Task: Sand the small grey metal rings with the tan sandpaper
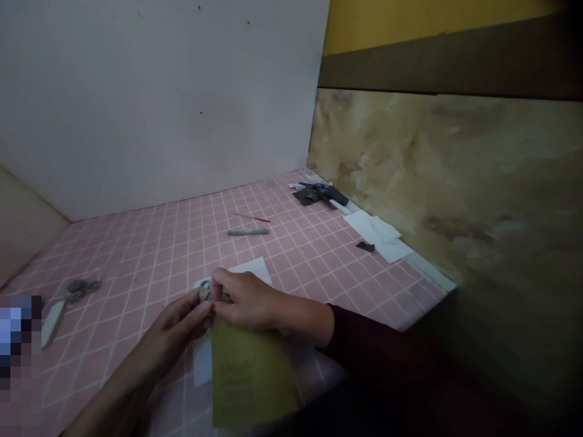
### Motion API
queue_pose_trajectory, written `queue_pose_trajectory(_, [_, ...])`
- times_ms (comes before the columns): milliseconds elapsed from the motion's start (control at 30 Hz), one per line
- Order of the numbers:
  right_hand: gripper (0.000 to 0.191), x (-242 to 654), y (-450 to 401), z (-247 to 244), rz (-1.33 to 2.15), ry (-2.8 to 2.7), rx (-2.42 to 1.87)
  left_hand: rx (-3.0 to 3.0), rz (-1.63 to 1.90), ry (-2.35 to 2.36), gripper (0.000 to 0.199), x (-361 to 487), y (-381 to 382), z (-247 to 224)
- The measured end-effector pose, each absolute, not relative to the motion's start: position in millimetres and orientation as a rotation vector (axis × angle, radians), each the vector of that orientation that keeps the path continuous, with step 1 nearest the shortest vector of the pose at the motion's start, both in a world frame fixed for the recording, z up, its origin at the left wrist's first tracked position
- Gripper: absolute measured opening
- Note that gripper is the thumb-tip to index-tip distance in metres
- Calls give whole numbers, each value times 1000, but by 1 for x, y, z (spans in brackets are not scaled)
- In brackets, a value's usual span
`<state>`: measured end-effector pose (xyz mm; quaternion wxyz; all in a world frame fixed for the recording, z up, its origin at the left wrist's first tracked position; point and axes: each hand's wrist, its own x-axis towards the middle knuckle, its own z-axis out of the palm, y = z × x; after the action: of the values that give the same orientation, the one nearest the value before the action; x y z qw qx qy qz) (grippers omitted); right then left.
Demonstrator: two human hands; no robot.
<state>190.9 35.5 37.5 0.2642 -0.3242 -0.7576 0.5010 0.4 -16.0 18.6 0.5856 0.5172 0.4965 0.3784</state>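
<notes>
Pink grid-patterned tabletop (150, 255) runs back to a pale wall (173, 121); light's dim on my feed. Ref pt = printed yellow sheet (252, 388). By its far-left corner, a small tan-grey piece (205, 295) sits btwn both hands. L hand (175, 321) pinches it, thumb vs. fingers; R hand (248, 297) has fingertips closed on its other side — can't tell if they've got the sheet's edge too. White paper (255, 266) shows beyond the sheet & along its left. Farther beyond: grey rod (248, 232), thin red-ended stick (262, 220). Well left of the sheet: grey cluster (84, 285), too blurry to ID. Off right: black scrap (365, 246).

Risks, as I judge it: piece is tiny, so uneven pressure could pop it loose — prob. onto the white paper. R hand covers the sheet's far edge, so a sideways drag could crease or shift it. Rod could roll if bumped.
</notes>
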Motion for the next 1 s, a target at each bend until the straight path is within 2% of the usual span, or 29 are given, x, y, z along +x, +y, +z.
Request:
queue_pose_trajectory(67, [19, 191, 36, 37, 1558, -1927, -877, 1277, 937, 1177, 24, -1, -17, 19])
queue_pose_trajectory(200, [20, 190, 40, 38, 2226, -1531, -731, 1433, 1012, 1227, 23, -1, -19, 25])
queue_pose_trajectory(267, [19, 189, 40, 37, 2143, -1589, -782, 1381, 978, 1234, 26, 0, -17, 26])
queue_pose_trajectory(367, [20, 188, 37, 36, 1580, -1908, -907, 1208, 873, 1209, 32, 4, -15, 24])
queue_pose_trajectory(433, [19, 188, 36, 35, 1400, -1988, -894, 1192, 871, 1186, 32, 4, -15, 23])
queue_pose_trajectory(467, [19, 188, 35, 36, 1456, -1945, -889, 1225, 895, 1182, 31, 3, -16, 23])
queue_pose_trajectory(600, [20, 189, 37, 39, 2141, -1525, -783, 1368, 1031, 1221, 24, -1, -19, 24])
queue_pose_trajectory(633, [20, 189, 38, 39, 2218, -1480, -770, 1377, 1035, 1228, 23, -1, -19, 24])
queue_pose_trajectory(700, [20, 190, 38, 38, 2089, -1591, -815, 1353, 1001, 1225, 24, 0, -18, 23])
queue_pose_trajectory(800, [18, 189, 36, 33, 1536, -1914, -882, 1247, 887, 1191, 27, 2, -15, 21])
queue_pose_trajectory(867, [17, 188, 36, 31, 1400, -1966, -880, 1225, 888, 1189, 28, 3, -15, 21])
queue_pose_trajectory(900, [18, 187, 36, 30, 1469, -1916, -886, 1246, 917, 1194, 27, 4, -15, 22])
queue_pose_trajectory(1000, [18, 185, 39, 30, 1988, -1627, -820, 1365, 1050, 1195, 22, 3, -18, 24])
